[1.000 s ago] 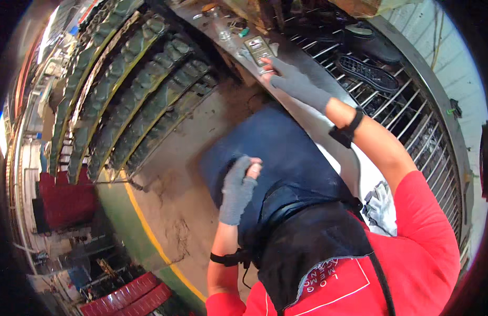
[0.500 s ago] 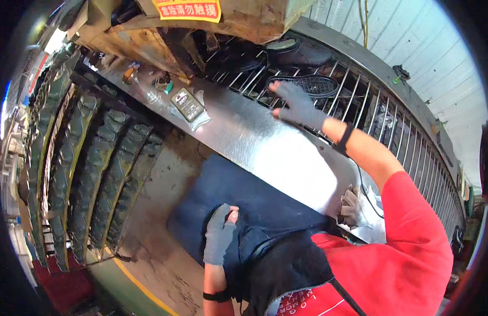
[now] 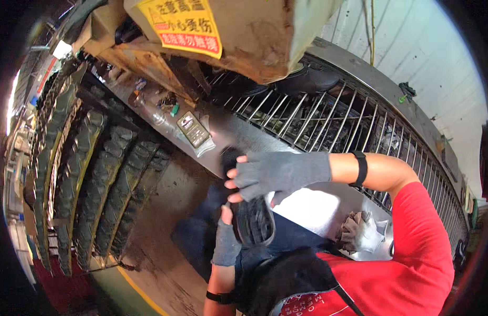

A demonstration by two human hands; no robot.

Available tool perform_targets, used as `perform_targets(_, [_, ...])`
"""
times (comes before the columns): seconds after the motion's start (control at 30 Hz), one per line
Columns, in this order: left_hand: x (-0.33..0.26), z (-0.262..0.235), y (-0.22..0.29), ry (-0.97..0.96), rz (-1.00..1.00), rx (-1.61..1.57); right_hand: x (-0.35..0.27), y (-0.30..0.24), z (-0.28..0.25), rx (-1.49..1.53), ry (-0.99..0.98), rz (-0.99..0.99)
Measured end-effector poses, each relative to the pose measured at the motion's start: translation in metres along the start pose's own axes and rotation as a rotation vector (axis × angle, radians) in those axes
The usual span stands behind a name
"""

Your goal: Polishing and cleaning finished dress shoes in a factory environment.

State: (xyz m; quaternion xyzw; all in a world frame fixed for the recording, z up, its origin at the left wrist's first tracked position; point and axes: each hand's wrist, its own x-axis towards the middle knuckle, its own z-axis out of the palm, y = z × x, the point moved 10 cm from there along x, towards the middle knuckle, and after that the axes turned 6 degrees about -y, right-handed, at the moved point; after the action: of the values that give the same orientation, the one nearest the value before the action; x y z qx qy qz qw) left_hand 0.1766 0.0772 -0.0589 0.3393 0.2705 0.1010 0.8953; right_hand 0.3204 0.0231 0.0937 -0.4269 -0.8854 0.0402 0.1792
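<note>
A black shoe sole (image 3: 256, 224) is held above my lap, between my two hands, with its ridged face partly showing. My right hand (image 3: 280, 171), in a grey fingerless glove, lies across the sole's middle with the fingers bent over it. My left hand (image 3: 226, 239), gloved the same way, grips the sole's near left edge, its thumb along the side. The right hand covers the sole's middle part, and most left fingers are hidden beneath it.
A roller conveyor (image 3: 333, 124) curves along the right, with dark shoes (image 3: 307, 81) at its far end. A rusty machine housing (image 3: 254, 37) overhangs it. On the metal ledge lie a dark labelled packet (image 3: 194, 130) and crumpled gloves (image 3: 362, 231). A rack of dark soles (image 3: 91, 184) stands left.
My right hand has taken the sole off the conveyor and brought it down to my lap. The left hand, earlier without a visible object, now grips the sole too.
</note>
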Motion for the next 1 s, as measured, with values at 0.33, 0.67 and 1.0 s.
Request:
perform_targets(0.33, [-0.084,-0.097,-0.081,0.132,-0.232,0.729,-0.242,0.254,-0.096,0.086,0.457,1.262])
perform_targets(0.67, [-0.081,-0.084,-0.106,0.189,-0.247,0.075,-0.369,0.336,0.013,0.912,0.742,1.173])
perform_targets(1.0, [-0.083,-0.073,-0.086,0.068,-0.055,0.088,-0.312,0.157,-0.032,0.301,0.567,1.430])
